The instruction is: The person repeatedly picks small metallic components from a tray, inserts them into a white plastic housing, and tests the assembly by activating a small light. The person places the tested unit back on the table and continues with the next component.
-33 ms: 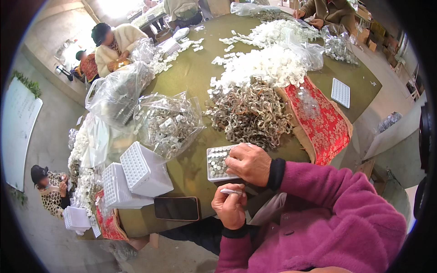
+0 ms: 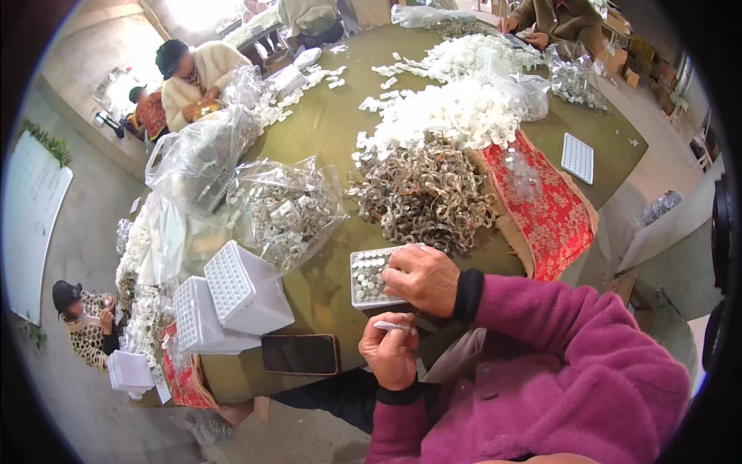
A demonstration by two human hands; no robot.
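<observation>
1. Head view: a green table (image 2: 305, 143) is filling most of the frame, from top centre down to lower left.
2. Across the upper centre, a heap of white pieces (image 2: 444, 116) is spreading over the tabletop.
3. Just below it, touching its lower edge, a heap of grey-brown loops (image 2: 425, 197) is lying in the centre of the frame.
4. Right of centre, a red patterned cloth (image 2: 550, 209) is stretching beside both heaps.
5. Left of centre, a clear plastic bag (image 2: 287, 213) is holding more greyish bits.
6. At lower left, white stacked trays (image 2: 259, 298) are standing below that bag.
7. Just below centre, a single white tray (image 2: 355, 288) is holding rows of small round pieces (image 2: 366, 274).
8. Near the lower centre, a dark phone (image 2: 300, 354) is lying beside the stacks.
9. The right hand (image 2: 423, 280) is covering the tray's right part, its fingers bending over the contents; whether they are gripping anything, I cannot tell.
10. Just below, the left hand (image 2: 389, 357) is curling inward, thumb and fingers pinching.
11. Between them, a small white strip (image 2: 392, 325) is sitting in that pinch.
</observation>
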